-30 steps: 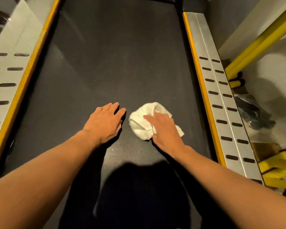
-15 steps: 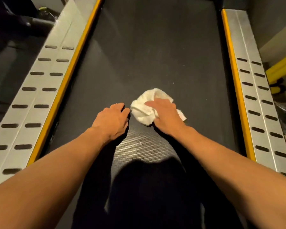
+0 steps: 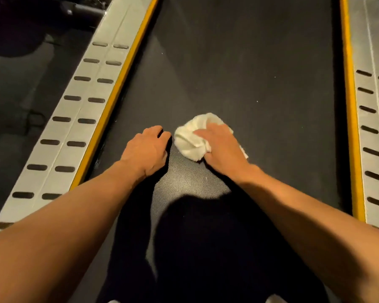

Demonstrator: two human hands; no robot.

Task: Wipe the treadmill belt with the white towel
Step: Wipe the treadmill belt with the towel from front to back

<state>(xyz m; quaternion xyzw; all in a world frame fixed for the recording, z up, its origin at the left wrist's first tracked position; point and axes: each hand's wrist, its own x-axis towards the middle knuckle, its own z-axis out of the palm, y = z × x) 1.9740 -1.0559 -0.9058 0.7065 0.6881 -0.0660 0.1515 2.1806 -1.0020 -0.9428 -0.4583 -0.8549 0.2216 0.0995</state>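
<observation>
Head camera looks down on a dark treadmill belt (image 3: 249,73), matte, with a fine dotted weave that shows only in the lit patch between the wrists. The white towel (image 3: 188,143) sits on the belt at the middle of the frame, bunched into a soft, fluffy, rounded wad. The right hand (image 3: 222,149) lies on top of it, fingers bent over the cloth and pressing it down. Part of the towel is hidden under the palm, and a small corner pokes out on the hand's right. The left hand (image 3: 148,149) rests on the belt just beside the towel, not touching it, fingers loosely bent with their tips down, holding nothing.

Two pale metal side rails (image 3: 79,119) with rows of dark oblong slots flank the belt. Each is edged with a yellow strip (image 3: 118,84) on its inner side. Both rails are cut off by the frame edges. A black shape (image 3: 206,248) fills the bottom centre between the forearms; it is too dark to make out. The upper left corner is dim and unclear.
</observation>
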